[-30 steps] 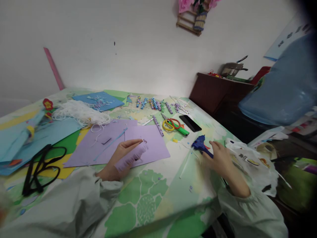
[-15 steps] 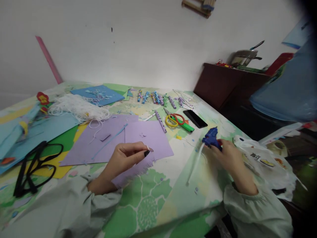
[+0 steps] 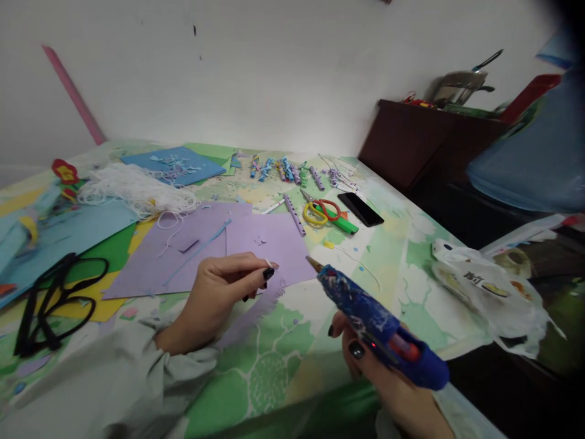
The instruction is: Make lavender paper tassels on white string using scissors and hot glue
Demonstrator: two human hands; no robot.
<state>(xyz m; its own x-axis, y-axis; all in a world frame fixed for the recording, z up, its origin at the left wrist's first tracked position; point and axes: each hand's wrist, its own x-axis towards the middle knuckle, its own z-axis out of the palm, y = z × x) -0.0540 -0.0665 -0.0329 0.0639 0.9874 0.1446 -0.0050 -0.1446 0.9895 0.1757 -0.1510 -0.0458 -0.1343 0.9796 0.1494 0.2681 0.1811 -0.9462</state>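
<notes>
My left hand (image 3: 231, 286) pinches a thin white piece (image 3: 269, 263) between thumb and forefinger; whether it is string or a stick I cannot tell. Below that hand lies a fringed purple strip (image 3: 256, 312), partly hidden by it. My right hand (image 3: 370, 360) is wrapped round the handle of a blue hot glue gun (image 3: 365, 311), whose small light glows red. Its metal nozzle points left towards my left fingertips, apart from them. Behind the left hand, purple sheets (image 3: 274, 244) bear a thin blue strip (image 3: 201, 250) and small scraps.
Scissors (image 3: 315, 213), a green cutter (image 3: 340, 222) and a phone (image 3: 361, 208) lie beyond the glue gun. White yarn (image 3: 137, 192), blue paper (image 3: 169, 161), black-framed glasses (image 3: 59, 305) and several small decorated tubes (image 3: 286, 171) are spread about. A plastic bag (image 3: 489, 286) hangs at the right edge.
My right hand has brought the glue gun left and nearer, turning its nozzle towards the left hand. The left hand keeps its pinch. The view has shifted slightly.
</notes>
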